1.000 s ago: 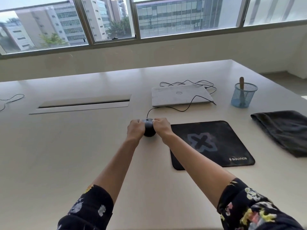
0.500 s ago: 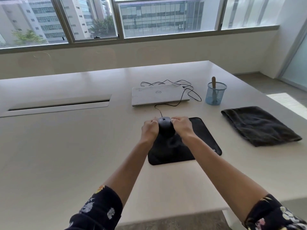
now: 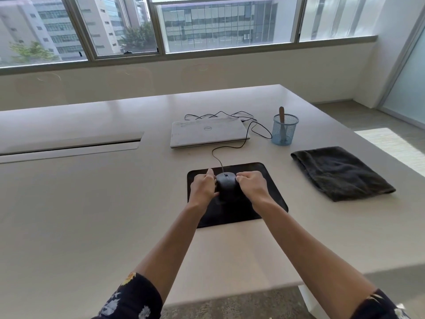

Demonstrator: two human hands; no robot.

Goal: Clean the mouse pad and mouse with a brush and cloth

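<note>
Mouse (image 3: 226, 184) moved from bare tabletop (image 3: 92, 203) onto mouse pad (image 3: 230, 215); left hand (image 3: 203, 186) and right hand (image 3: 251, 186) grip its sides. Possibly resting on pad, not lifted; view unclear.

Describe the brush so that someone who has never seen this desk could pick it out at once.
Start at the closed white laptop on the far side of the table. Just to its right stands a blue mesh cup, beyond the dark folded cloth. The brush is the rounded wooden handle sticking up above that cup's rim, the only upright wooden thing on the table.
</note>
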